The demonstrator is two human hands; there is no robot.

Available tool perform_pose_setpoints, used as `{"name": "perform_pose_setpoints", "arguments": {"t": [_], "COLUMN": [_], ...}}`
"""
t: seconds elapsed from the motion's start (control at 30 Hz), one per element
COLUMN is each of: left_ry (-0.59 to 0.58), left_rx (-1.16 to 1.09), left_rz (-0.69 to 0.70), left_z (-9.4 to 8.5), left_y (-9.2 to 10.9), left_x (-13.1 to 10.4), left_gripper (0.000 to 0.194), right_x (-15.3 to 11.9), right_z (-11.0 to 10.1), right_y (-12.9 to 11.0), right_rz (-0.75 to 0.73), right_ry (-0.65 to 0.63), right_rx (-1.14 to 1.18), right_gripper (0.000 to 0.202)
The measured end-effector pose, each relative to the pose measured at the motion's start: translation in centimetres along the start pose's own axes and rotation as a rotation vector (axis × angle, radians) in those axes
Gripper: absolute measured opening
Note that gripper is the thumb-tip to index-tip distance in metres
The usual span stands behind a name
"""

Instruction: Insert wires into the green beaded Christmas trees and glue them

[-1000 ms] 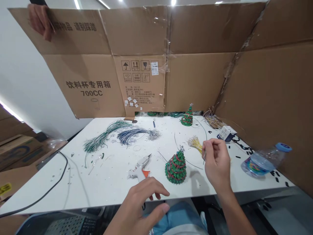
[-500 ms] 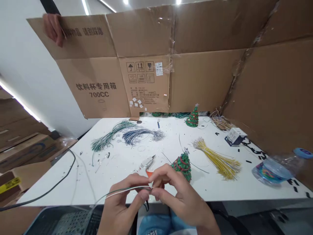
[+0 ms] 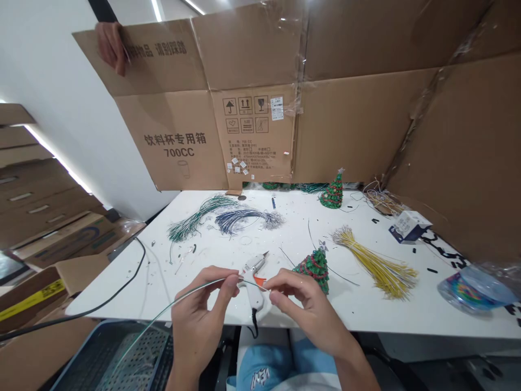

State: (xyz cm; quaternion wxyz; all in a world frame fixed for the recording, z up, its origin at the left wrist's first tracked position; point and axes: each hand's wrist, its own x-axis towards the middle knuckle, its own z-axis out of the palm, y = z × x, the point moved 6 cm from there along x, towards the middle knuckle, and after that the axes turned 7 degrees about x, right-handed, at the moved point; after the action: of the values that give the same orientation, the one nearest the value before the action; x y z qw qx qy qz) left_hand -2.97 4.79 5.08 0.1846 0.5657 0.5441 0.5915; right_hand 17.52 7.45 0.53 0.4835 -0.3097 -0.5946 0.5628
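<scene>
Thumb and finger of my left hand (image 3: pixel 197 317) pinch a thin green and white wire (image 3: pixel 161 310), whose long tail curves down to the left over the crate. My right hand (image 3: pixel 311 304) pinches the wire's short end, just across from the left fingertips. Behind that gap lies a white hot glue gun (image 3: pixel 254 296) with an orange trigger, its nozzle pointing away. Close behind my right hand stands a small beaded green Christmas tree (image 3: pixel 315 270) with red garlands and a star. A similar tree (image 3: pixel 332 191) is at the back of the table.
Yellow wires (image 3: pixel 374 265), green wires (image 3: pixel 199 216) and dark blue wires (image 3: pixel 243 218) lie bundled on the white table (image 3: pixel 195 301). A small box (image 3: pixel 409 226) and plastic bottle (image 3: pixel 474 288) stand right. Cardboard (image 3: pixel 358 125) walls the back; another person's hand (image 3: pixel 110 48) grips it. A crate (image 3: pixel 77 361) sits lower left.
My hands have moved apart and slightly up, so a short length of wire shows between them. The glue gun is now less covered. The view has shifted left.
</scene>
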Motion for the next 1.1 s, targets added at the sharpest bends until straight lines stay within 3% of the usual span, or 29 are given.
{"name": "perform_pose_setpoints", "arguments": {"t": [0.07, 0.23, 0.3, 0.57, 0.7, 0.77, 0.83, 0.9, 0.93, 1.0, 1.1], "left_ry": [-0.055, -0.441, -0.493, -0.461, -0.375, -0.332, -0.31, -0.309, -0.315, -0.33, -0.346], "left_rx": [-0.016, 0.083, 0.134, 0.183, 0.206, 0.222, 0.231, 0.233, 0.233, 0.233, 0.223], "left_rz": [-0.014, 0.053, 0.075, 0.197, 0.25, 0.268, 0.274, 0.278, 0.277, 0.256, 0.21], "left_z": [0.4, 2.4, 2.6, 2.1, 1.5, 1.1, 1.0, 0.9, 1.0, 1.1, 1.4], "left_y": [0.0, 0.3, 0.2, 0.8, 1.2, 1.4, 1.5, 1.5, 1.5, 1.3, 0.9], "left_x": [0.0, -0.1, -0.2, 0.2, 0.4, 0.6, 0.7, 0.7, 0.7, 0.6, 0.4], "left_gripper": [0.008, 0.003, 0.006, 0.01, 0.01, 0.01, 0.011, 0.011, 0.011, 0.012, 0.013], "right_x": [0.0, -0.1, -0.1, 0.1, -0.8, -1.5, -2.5, -3.4, -3.5, -2.8, -1.7], "right_z": [-0.3, 0.1, 0.3, 0.1, -0.4, -1.8, -4.2, -6.7, -7.7, -9.0, -9.6], "right_y": [-0.1, -0.2, -0.2, 0.0, -0.9, -2.0, -3.0, -3.4, -3.4, -3.0, -2.0], "right_rz": [-0.026, -0.052, -0.061, -0.044, -0.184, -0.345, -0.512, -0.597, -0.599, -0.522, -0.414], "right_ry": [0.029, 0.016, 0.011, 0.064, 0.146, 0.302, 0.568, 0.826, 0.893, 0.893, 0.753], "right_rx": [0.01, -0.024, -0.069, -0.14, -0.234, -0.257, -0.271, -0.306, -0.335, -0.367, -0.32], "right_gripper": [0.015, 0.019, 0.018, 0.015, 0.012, 0.009, 0.009, 0.007, 0.01, 0.019, 0.021]}}
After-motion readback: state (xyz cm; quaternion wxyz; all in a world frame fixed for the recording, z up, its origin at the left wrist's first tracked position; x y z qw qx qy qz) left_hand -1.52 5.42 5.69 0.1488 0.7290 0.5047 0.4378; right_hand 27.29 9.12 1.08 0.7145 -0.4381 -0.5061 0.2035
